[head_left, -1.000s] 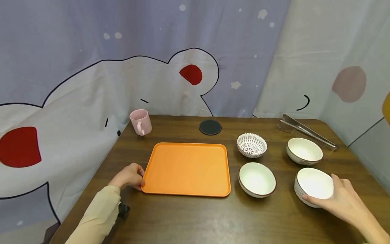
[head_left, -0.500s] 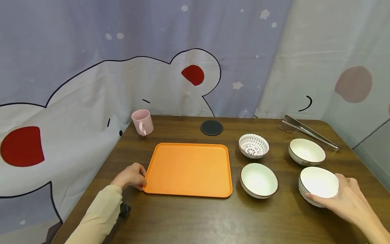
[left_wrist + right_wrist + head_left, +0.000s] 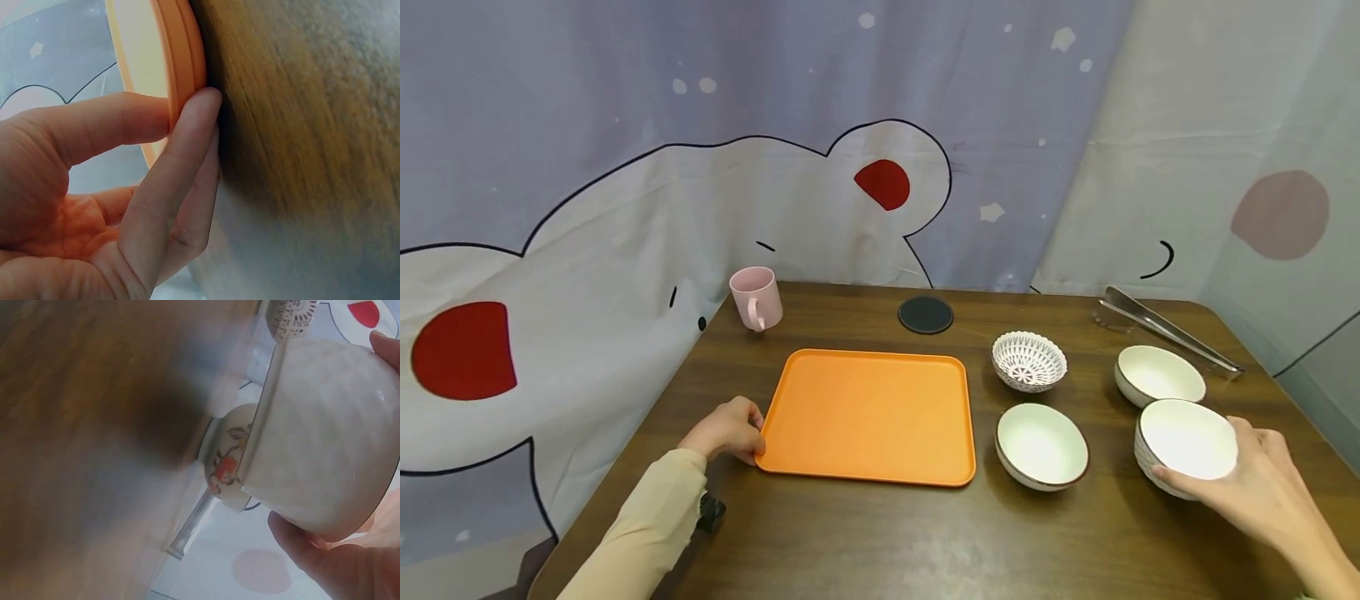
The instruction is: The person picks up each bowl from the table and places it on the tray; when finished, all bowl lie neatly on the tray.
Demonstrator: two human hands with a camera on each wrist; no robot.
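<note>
My left hand pinches the near left corner of an orange tray, which bears nothing. In the left wrist view the fingers lie on both sides of the tray's rim. On the right, my right hand grips a white bowl with a dimpled outer wall, thumb on the near side and fingers round the far side. The right wrist view has the bowl's foot raised off the tabletop, its opening facing up. Just behind it stands a flower-patterned bowl, partly overlapped.
Between tray and held bowl stand a pale green bowl with a dark rim and a small patterned bowl. Metal tongs lie at the back right. A black round coaster and a pink mug are at the back.
My right hand has raised the white dimpled bowl off the table and slightly away from me. My left hand keeps its hold on the tray corner; the whole view shifts slightly.
</note>
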